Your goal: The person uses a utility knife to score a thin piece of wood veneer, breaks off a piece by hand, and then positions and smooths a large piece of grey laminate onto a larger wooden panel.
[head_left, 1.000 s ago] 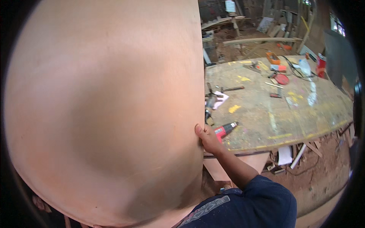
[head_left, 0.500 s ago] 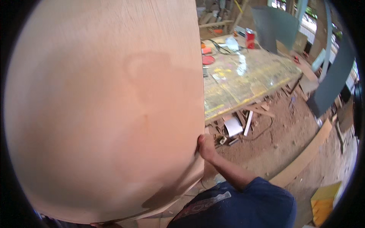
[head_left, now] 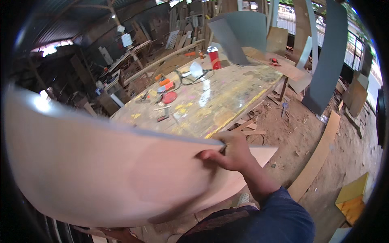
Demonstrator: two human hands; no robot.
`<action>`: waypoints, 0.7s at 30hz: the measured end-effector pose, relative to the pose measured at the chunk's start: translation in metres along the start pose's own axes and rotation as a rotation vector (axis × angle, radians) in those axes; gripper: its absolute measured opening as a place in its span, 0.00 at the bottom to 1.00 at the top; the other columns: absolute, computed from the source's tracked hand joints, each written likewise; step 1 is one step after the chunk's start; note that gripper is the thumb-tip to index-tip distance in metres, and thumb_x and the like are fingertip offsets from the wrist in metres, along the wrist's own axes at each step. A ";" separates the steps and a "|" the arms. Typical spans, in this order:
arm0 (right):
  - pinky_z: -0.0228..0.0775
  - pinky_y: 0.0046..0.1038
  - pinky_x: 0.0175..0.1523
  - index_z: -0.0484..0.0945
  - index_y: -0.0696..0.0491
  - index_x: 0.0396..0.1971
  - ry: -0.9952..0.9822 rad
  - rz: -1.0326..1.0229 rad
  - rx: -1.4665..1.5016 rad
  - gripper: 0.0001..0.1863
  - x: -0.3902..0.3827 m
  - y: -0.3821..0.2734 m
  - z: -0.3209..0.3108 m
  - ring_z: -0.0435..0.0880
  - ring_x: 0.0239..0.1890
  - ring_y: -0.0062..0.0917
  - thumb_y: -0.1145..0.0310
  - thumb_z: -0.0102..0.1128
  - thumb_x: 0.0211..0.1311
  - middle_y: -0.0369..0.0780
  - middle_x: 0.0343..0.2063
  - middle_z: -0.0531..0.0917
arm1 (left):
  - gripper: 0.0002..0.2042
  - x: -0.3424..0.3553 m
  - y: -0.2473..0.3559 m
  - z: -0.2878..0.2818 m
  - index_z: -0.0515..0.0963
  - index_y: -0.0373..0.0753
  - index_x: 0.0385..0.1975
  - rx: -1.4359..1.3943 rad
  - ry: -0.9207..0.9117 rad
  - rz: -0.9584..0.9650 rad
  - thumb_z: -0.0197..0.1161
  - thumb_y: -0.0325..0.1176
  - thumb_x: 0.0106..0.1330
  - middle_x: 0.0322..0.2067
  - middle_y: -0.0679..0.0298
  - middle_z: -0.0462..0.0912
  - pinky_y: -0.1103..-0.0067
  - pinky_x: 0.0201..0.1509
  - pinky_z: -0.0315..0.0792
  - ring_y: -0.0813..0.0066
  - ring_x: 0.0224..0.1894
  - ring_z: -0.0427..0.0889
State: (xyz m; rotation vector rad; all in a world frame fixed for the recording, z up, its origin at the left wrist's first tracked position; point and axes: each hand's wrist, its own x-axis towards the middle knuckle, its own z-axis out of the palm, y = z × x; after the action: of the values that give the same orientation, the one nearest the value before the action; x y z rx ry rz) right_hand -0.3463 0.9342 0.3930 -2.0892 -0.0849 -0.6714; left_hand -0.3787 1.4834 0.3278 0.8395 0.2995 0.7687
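Observation:
A large, pale plywood sheet (head_left: 101,170) fills the lower left, bowed and tilted. My right hand (head_left: 233,152) grips its upper edge near the right end, thumb pressed on the near face and fingers over the far side. Below the sheet's bottom edge, part of my left hand or forearm (head_left: 119,234) shows; its fingers are hidden. Beyond the sheet stands a paint-stained worktable (head_left: 227,93). On it lie a red can (head_left: 213,58), a red round lid (head_left: 169,97), orange-red items (head_left: 165,86), a white plastic bag (head_left: 196,69) and a dark cord.
Curved grey sheets (head_left: 239,32) stand at the table's far end, and another tall grey panel (head_left: 328,60) leans at right. A long wood strip (head_left: 316,158) lies on the dirt floor among scraps. A yellowish box (head_left: 351,198) is at lower right. Timber leans at the back.
The plywood sheet has tipped down from nearly upright, its upper edge now low in view, uncovering the table and workshop behind. My right hand still holds its edge and has shifted slightly right.

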 end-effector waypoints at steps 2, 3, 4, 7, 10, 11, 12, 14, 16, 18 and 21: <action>0.79 0.39 0.37 0.84 0.57 0.22 -0.054 -0.026 -0.182 0.42 0.017 0.008 -0.038 0.89 0.28 0.41 0.23 0.68 0.53 0.46 0.17 0.83 | 0.36 -0.033 -0.066 0.029 0.64 0.36 0.75 0.007 -0.021 -0.092 0.41 0.61 0.82 0.70 0.55 0.71 0.62 0.75 0.66 0.56 0.69 0.73; 0.79 0.40 0.36 0.83 0.57 0.19 -0.075 -0.069 -0.250 0.43 0.026 0.012 -0.051 0.89 0.26 0.42 0.22 0.67 0.52 0.47 0.17 0.83 | 0.36 -0.050 -0.099 0.041 0.64 0.36 0.75 0.017 -0.032 -0.156 0.40 0.62 0.82 0.70 0.55 0.71 0.62 0.75 0.66 0.56 0.69 0.73; 0.79 0.42 0.34 0.81 0.56 0.16 -0.099 -0.127 -0.306 0.45 0.037 0.017 -0.059 0.88 0.25 0.43 0.20 0.66 0.50 0.47 0.16 0.83 | 0.36 -0.067 -0.129 0.050 0.63 0.36 0.75 0.030 -0.034 -0.205 0.40 0.62 0.82 0.70 0.55 0.71 0.62 0.75 0.66 0.56 0.69 0.73; 0.77 0.40 0.29 0.79 0.53 0.14 -0.165 -0.234 -0.360 0.43 0.064 0.024 -0.075 0.86 0.21 0.43 0.20 0.69 0.46 0.45 0.15 0.81 | 0.37 -0.111 -0.207 0.075 0.63 0.37 0.75 0.043 -0.054 -0.361 0.39 0.63 0.82 0.71 0.55 0.70 0.61 0.75 0.66 0.55 0.69 0.72; 0.78 0.43 0.29 0.80 0.55 0.13 -0.288 -0.274 -0.392 0.46 0.093 0.027 -0.081 0.86 0.21 0.46 0.18 0.60 0.53 0.48 0.15 0.81 | 0.37 -0.147 -0.280 0.082 0.63 0.37 0.76 0.061 -0.054 -0.517 0.38 0.63 0.81 0.71 0.55 0.70 0.60 0.75 0.66 0.54 0.70 0.72; 0.77 0.43 0.29 0.80 0.56 0.14 -0.370 -0.285 -0.389 0.47 0.104 0.032 -0.080 0.86 0.22 0.48 0.18 0.57 0.55 0.49 0.15 0.81 | 0.37 -0.156 -0.302 0.083 0.62 0.38 0.76 0.070 -0.048 -0.565 0.37 0.64 0.81 0.71 0.55 0.70 0.60 0.75 0.66 0.54 0.70 0.72; 0.77 0.45 0.29 0.81 0.57 0.15 -0.380 -0.315 -0.343 0.49 0.114 0.045 -0.076 0.85 0.22 0.50 0.18 0.52 0.59 0.51 0.15 0.81 | 0.37 -0.166 -0.327 0.081 0.62 0.38 0.76 0.082 -0.034 -0.608 0.37 0.64 0.81 0.71 0.55 0.70 0.60 0.75 0.66 0.54 0.70 0.72; 0.77 0.46 0.29 0.82 0.58 0.16 -0.371 -0.333 -0.347 0.50 0.138 0.071 -0.069 0.85 0.22 0.50 0.17 0.51 0.59 0.51 0.15 0.80 | 0.38 -0.185 -0.370 0.080 0.62 0.38 0.76 0.101 -0.019 -0.692 0.36 0.64 0.81 0.72 0.55 0.69 0.60 0.75 0.66 0.54 0.70 0.71; 0.79 0.47 0.33 0.85 0.60 0.19 -0.451 -0.360 -0.377 0.52 0.166 0.085 -0.066 0.86 0.26 0.52 0.16 0.46 0.60 0.53 0.17 0.82 | 0.38 -0.201 -0.407 0.076 0.62 0.39 0.76 0.093 0.006 -0.757 0.35 0.65 0.81 0.72 0.56 0.69 0.59 0.75 0.66 0.53 0.70 0.71; 0.81 0.46 0.36 0.86 0.60 0.21 -0.479 -0.335 -0.424 0.53 0.194 0.103 -0.055 0.88 0.28 0.51 0.15 0.46 0.60 0.54 0.20 0.84 | 0.38 -0.212 -0.438 0.072 0.61 0.39 0.77 0.083 0.037 -0.804 0.35 0.65 0.81 0.72 0.56 0.69 0.59 0.75 0.65 0.53 0.70 0.71; 0.82 0.46 0.43 0.89 0.60 0.26 -0.548 -0.252 -0.518 0.55 0.246 0.136 -0.032 0.90 0.35 0.49 0.13 0.44 0.58 0.54 0.27 0.87 | 0.39 -0.231 -0.476 0.061 0.61 0.40 0.77 0.066 0.104 -0.862 0.33 0.66 0.81 0.73 0.56 0.68 0.58 0.75 0.65 0.53 0.71 0.70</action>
State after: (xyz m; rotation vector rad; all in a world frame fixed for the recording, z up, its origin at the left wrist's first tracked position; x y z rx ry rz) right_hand -0.1093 0.7828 0.4259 -2.7495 -0.5376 -0.2556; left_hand -0.2738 1.0828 -0.0068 0.6414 0.7220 -0.0068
